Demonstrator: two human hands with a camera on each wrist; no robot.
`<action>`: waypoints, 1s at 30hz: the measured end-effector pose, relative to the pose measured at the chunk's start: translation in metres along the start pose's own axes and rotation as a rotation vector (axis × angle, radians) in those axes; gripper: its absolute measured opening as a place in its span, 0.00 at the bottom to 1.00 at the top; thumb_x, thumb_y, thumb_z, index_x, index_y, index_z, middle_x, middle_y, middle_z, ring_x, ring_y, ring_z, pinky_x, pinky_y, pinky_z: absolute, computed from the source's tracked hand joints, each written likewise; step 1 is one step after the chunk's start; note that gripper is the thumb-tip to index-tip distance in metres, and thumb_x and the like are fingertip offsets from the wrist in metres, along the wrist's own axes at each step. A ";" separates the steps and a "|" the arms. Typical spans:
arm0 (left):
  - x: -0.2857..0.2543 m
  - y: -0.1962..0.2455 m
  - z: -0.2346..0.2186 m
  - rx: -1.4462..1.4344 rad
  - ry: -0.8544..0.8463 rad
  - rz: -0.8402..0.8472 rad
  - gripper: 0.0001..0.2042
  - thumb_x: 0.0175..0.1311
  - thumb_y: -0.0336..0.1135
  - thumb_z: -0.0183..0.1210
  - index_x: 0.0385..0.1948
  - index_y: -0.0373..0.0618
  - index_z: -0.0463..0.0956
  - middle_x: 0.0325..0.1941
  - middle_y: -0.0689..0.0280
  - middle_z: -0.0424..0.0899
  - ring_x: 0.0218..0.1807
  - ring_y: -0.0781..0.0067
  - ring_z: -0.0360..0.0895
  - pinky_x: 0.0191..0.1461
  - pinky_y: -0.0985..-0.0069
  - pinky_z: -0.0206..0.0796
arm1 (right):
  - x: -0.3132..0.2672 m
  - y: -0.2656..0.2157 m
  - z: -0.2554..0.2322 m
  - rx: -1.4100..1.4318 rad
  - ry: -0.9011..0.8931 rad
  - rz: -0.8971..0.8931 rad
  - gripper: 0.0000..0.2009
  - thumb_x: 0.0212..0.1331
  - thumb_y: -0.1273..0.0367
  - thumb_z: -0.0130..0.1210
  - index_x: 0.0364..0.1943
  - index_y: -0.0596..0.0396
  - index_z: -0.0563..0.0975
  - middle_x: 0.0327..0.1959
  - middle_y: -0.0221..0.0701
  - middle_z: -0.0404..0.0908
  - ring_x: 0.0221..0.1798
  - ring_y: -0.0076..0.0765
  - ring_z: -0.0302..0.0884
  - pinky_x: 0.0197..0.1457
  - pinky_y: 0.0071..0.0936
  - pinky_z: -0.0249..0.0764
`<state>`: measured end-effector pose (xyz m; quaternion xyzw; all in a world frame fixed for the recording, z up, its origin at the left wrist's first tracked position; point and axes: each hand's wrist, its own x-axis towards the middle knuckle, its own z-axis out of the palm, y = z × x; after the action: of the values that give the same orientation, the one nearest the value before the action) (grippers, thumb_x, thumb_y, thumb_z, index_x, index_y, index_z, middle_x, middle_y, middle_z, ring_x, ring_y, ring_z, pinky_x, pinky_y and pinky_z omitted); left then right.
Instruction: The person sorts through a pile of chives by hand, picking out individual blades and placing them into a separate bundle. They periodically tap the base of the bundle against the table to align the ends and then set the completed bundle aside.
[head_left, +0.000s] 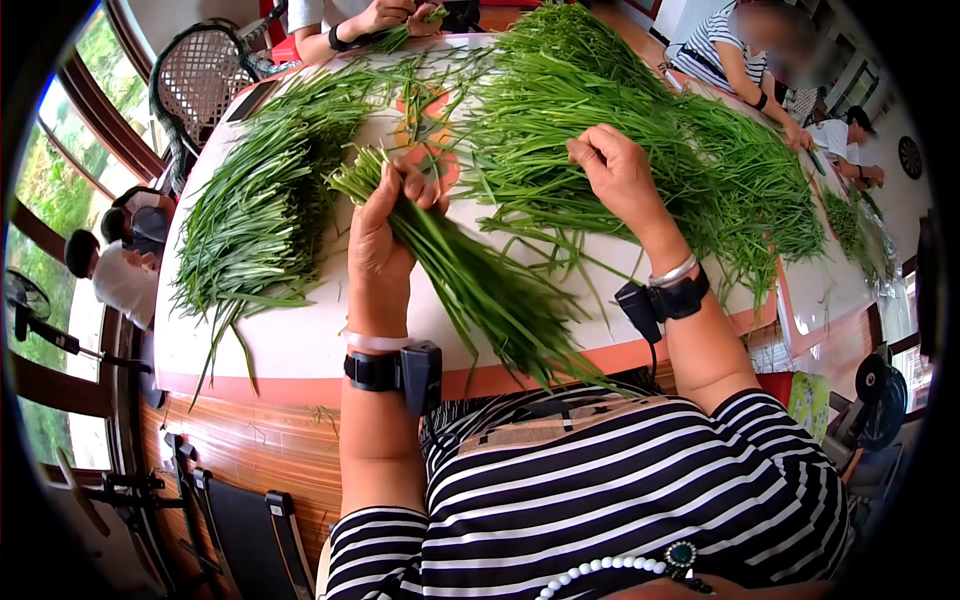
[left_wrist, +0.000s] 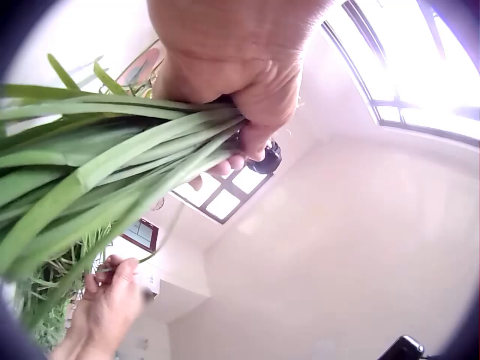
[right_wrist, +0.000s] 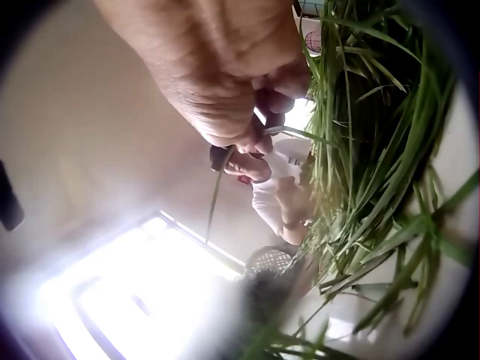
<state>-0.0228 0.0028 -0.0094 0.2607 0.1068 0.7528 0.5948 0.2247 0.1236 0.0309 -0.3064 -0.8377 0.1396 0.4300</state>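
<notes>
My left hand [head_left: 385, 235] grips a thick bundle of long green stalks [head_left: 480, 285], cut ends up and leaves hanging toward the table's near edge. In the left wrist view the left hand [left_wrist: 232, 75] has its thumb and fingers round the bundle [left_wrist: 112, 157]. My right hand [head_left: 625, 185] is held to the right, over the big green pile [head_left: 590, 110]. Its fingertips pinch a thin stalk [right_wrist: 214, 199], seen in the right wrist view below the right hand [right_wrist: 225, 82]. The left wrist view also shows the right hand [left_wrist: 105, 315] with a thin stalk between its fingertips.
A second heap of stalks [head_left: 260, 200] lies on the left of the white table [head_left: 300, 345]. Loose stalks are scattered mid-table. A person [head_left: 340, 25] sits across, handling greens; others are at the right [head_left: 735, 55] and far left. A wicker chair [head_left: 205, 80] stands behind the table.
</notes>
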 end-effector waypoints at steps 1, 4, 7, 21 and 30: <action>0.000 0.000 -0.002 0.035 0.019 -0.006 0.08 0.66 0.38 0.58 0.39 0.48 0.70 0.25 0.71 0.66 0.28 0.75 0.66 0.40 0.69 0.71 | -0.002 -0.003 -0.002 0.073 -0.008 0.018 0.12 0.63 0.66 0.57 0.25 0.60 0.76 0.21 0.37 0.75 0.21 0.37 0.71 0.27 0.32 0.66; 0.002 -0.010 -0.004 0.092 0.102 -0.084 0.08 0.64 0.33 0.60 0.38 0.44 0.71 0.25 0.71 0.67 0.26 0.78 0.66 0.31 0.74 0.69 | -0.010 -0.011 0.005 0.228 -0.115 0.102 0.13 0.64 0.66 0.55 0.24 0.60 0.75 0.13 0.33 0.72 0.15 0.25 0.62 0.22 0.27 0.62; 0.004 -0.017 -0.004 0.067 0.226 -0.116 0.11 0.60 0.29 0.63 0.41 0.41 0.72 0.28 0.69 0.72 0.24 0.77 0.69 0.31 0.73 0.70 | -0.014 -0.021 0.005 0.140 -0.074 0.123 0.14 0.64 0.67 0.55 0.23 0.60 0.74 0.13 0.33 0.71 0.16 0.27 0.61 0.22 0.27 0.62; 0.004 -0.025 -0.002 0.205 0.363 -0.181 0.16 0.61 0.30 0.62 0.49 0.36 0.73 0.29 0.63 0.79 0.32 0.70 0.77 0.37 0.69 0.74 | -0.040 -0.052 0.017 0.091 -0.422 -0.025 0.11 0.60 0.67 0.57 0.25 0.59 0.73 0.19 0.43 0.73 0.23 0.53 0.71 0.27 0.40 0.67; 0.003 -0.027 -0.009 0.115 0.228 -0.107 0.07 0.65 0.31 0.57 0.40 0.39 0.73 0.34 0.61 0.81 0.36 0.64 0.80 0.47 0.60 0.76 | -0.052 -0.046 0.015 0.097 -0.606 -0.033 0.12 0.58 0.64 0.58 0.26 0.58 0.76 0.20 0.44 0.74 0.24 0.53 0.71 0.30 0.39 0.67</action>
<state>-0.0055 0.0143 -0.0289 0.2011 0.2303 0.7374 0.6023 0.2181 0.0556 0.0117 -0.2161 -0.9251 0.2573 0.1769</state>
